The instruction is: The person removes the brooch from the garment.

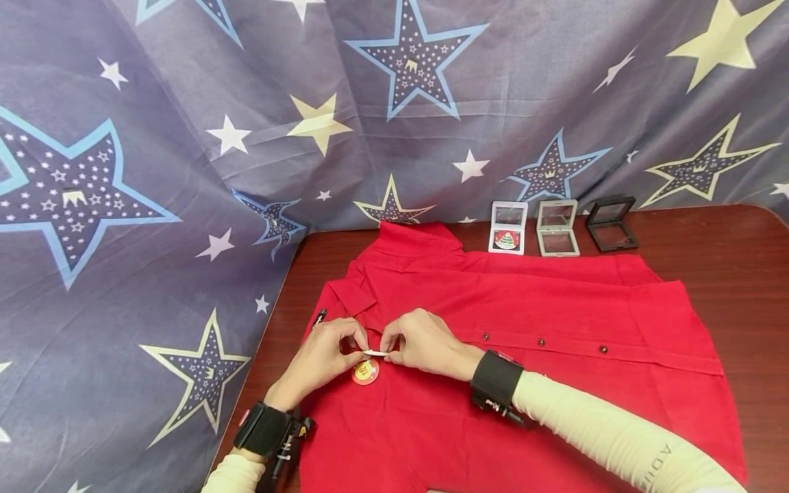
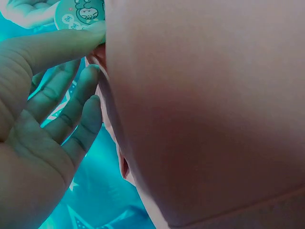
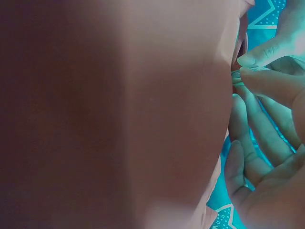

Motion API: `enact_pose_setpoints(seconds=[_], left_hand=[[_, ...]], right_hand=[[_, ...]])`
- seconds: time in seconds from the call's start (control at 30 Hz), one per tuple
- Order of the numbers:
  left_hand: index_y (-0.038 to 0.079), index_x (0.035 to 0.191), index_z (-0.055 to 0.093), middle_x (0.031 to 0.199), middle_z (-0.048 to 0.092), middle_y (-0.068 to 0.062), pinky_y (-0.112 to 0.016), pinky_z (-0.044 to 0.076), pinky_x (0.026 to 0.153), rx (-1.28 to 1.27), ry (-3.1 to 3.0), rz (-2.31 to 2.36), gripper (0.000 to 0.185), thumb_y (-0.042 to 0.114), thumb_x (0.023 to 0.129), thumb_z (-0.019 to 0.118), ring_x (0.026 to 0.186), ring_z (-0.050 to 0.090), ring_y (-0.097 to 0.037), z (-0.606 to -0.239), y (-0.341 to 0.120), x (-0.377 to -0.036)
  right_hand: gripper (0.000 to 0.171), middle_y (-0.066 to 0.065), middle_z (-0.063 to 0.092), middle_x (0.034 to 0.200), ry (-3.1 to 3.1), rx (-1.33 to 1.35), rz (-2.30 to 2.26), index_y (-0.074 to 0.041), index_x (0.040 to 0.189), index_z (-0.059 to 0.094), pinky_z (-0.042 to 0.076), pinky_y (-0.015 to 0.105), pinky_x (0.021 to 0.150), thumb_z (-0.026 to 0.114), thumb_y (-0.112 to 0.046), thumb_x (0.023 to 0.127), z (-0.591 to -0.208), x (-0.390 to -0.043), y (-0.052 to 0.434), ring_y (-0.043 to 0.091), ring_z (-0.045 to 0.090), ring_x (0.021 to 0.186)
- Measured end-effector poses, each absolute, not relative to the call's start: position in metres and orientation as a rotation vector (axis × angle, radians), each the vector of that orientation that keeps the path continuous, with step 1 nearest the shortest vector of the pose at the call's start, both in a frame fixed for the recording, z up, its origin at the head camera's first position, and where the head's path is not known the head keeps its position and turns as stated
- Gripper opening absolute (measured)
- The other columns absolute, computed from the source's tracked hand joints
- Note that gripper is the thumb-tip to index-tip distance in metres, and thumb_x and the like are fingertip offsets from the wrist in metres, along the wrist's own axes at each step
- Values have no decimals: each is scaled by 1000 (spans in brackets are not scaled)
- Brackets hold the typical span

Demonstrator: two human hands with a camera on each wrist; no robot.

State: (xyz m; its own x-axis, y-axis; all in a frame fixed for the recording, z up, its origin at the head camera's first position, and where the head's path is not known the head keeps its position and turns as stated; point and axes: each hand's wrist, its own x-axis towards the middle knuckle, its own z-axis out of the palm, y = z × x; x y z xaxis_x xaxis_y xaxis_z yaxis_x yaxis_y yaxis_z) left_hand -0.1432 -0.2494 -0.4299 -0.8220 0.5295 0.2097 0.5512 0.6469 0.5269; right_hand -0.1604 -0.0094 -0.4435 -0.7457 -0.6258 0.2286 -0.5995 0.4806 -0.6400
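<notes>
A red button-up shirt (image 1: 505, 301) lies spread over the table. Above its chest, my left hand (image 1: 328, 352) and right hand (image 1: 430, 344) face each other, pinching a small round badge (image 1: 375, 353) between thumbs and fingertips. From the head it appears edge-on, as a thin white strip. In the left wrist view the badge (image 2: 80, 14) shows part of a printed cartoon face. Only its edge appears in the right wrist view. Just below the fingers, a second round badge (image 1: 366, 371), yellow and red, lies against the cloth. Whether a pin is through the fabric is hidden.
Behind the shirt stand a white display case (image 1: 508, 213) with a round tree-print badge, another white case (image 1: 557, 228) and a black case (image 1: 612, 223). A black pen-like object (image 1: 318, 318) is by the left hand. Star-patterned cloth (image 1: 431, 150) hangs beyond the table.
</notes>
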Motion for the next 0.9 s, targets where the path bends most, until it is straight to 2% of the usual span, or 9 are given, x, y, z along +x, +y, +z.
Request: enact_pose_setpoints(seconds=[0.23,0.5,0.9], left_hand=[[24,79,68,81,64,17,-31,50,71,-964,-2844,-894,33,-2,73,86,78,57,-10,-431,-250,-143],[24,78,67,81,64,16,-30,50,70,-1007,-2838,-921,35,-8,71,82,78,58,-13,-433,-250,-142],[23,80,68,80,64,12,-29,49,67,-1036,-2886,-847,32,-3,71,84,75,58,-17,-428,-248,-141]], right_hand=[[12,-18,69,76,2625,-1115,-1144,-26,85,80,48,18,56,89,-20,80,-445,-159,-8,-7,56,60],[11,-16,73,83,2637,-1145,-1105,-27,85,81,47,17,58,88,-20,81,-445,-158,-7,-8,56,62],[11,-17,71,87,2662,-1221,-1033,-26,87,81,47,16,61,87,-20,81,-449,-158,-6,-9,54,63]])
